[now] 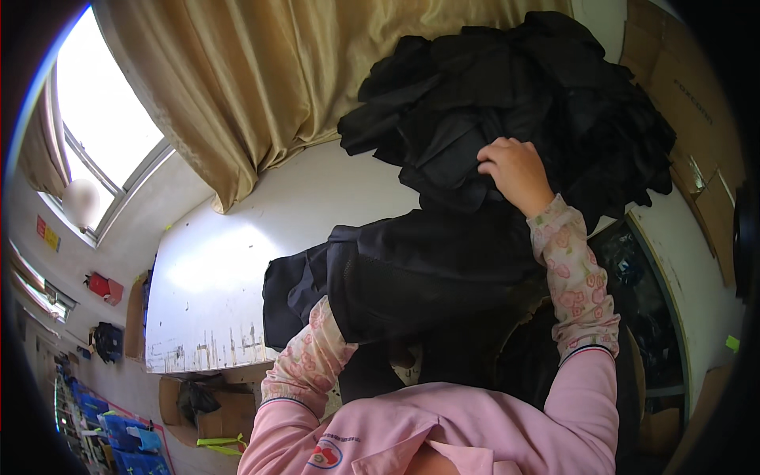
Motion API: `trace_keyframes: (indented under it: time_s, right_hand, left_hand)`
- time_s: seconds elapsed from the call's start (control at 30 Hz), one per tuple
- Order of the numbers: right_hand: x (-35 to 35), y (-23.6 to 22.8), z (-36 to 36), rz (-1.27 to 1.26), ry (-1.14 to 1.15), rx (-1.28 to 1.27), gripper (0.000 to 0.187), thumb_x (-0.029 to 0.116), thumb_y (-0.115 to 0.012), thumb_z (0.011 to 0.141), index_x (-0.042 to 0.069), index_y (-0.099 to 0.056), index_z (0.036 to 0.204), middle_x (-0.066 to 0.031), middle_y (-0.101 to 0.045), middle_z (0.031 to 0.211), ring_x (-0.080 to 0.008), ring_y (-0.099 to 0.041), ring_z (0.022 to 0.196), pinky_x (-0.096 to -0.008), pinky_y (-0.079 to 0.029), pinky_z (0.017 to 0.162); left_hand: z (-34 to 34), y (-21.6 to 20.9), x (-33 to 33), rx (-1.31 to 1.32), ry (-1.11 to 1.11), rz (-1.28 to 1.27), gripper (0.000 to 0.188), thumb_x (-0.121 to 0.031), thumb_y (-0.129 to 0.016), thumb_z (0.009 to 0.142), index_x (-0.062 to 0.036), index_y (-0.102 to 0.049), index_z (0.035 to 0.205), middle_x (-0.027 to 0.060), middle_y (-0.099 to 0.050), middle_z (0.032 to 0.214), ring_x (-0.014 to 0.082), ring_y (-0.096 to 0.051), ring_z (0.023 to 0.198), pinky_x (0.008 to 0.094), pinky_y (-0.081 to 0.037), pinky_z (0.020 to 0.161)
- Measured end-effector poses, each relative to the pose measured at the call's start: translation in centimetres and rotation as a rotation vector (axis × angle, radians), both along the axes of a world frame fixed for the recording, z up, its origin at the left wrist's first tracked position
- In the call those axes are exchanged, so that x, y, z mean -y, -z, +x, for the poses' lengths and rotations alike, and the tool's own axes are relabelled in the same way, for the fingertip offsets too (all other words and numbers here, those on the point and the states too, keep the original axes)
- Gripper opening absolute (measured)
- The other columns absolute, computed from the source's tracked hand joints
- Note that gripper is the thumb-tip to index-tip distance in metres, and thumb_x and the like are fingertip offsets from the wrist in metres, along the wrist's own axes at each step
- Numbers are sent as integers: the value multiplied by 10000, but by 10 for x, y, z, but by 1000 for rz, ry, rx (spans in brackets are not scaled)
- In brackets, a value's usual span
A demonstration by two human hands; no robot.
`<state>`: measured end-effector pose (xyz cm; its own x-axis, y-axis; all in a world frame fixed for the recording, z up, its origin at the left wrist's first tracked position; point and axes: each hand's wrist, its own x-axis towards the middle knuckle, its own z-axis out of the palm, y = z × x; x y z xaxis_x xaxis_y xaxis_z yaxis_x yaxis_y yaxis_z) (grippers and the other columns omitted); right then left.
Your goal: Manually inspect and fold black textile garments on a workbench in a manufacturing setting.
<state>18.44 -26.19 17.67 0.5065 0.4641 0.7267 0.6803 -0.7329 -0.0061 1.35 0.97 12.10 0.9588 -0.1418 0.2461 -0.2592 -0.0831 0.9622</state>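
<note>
A broad piece of black cloth (pixel 419 277) is spread from the table's front edge across my lap. My left forearm, in a pale floral sleeve cover (pixel 313 360), reaches under the cloth's left part; the hand itself is hidden by it. At the near side of a heaped pile of black cloth pieces (pixel 546 87) is my right hand (pixel 516 170). Its fingers are bent and drawn together against the black cloth there. Black lies against black, so the exact edge in its grip is hard to make out.
Beneath the cloth stands a white table (pixel 210 277) with a scuffed front edge. A gold curtain (pixel 237 87) hangs behind it, touching the table's far side. Cardboard (pixel 681 103) stands at the right beside the pile. An open carton (pixel 229 408) sits below the table's left end.
</note>
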Motion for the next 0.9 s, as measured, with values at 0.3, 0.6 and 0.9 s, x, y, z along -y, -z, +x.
trace_keyframes:
  time_s: [0.3, 0.6, 0.9]
  right_hand:
    - [-56, -38, -140, 138, -398, -218, 358, 275, -741, 758, 45, -639, 1012, -112, -632, 953, -266, -625, 837, -334, -495, 744]
    - [-52, -52, -170, -64, -187, -79, 526, 304, -721, 739, 8, -556, 1142, -74, -574, 952, -204, -579, 882, -301, -436, 826]
    - [-41, -32, -119, 393, -393, -265, 278, 103, -702, 749, 32, -568, 982, -92, -567, 896, -292, -594, 864, -386, -483, 711]
  left_hand:
    - [16, -11, -1, 97, 4, -39, 374, -187, -513, 970, -5, -488, 1296, 101, -572, 1216, 181, -559, 1091, 302, -454, 929]
    - [28, -17, 22, 182, 55, -50, 388, -188, -516, 968, 0, -477, 1305, 113, -560, 1245, 192, -554, 1108, 310, -452, 939]
    - [-2, -42, 30, 84, 113, -395, 427, -169, -503, 968, -11, -414, 1353, 125, -473, 1348, 213, -516, 1170, 338, -401, 1010]
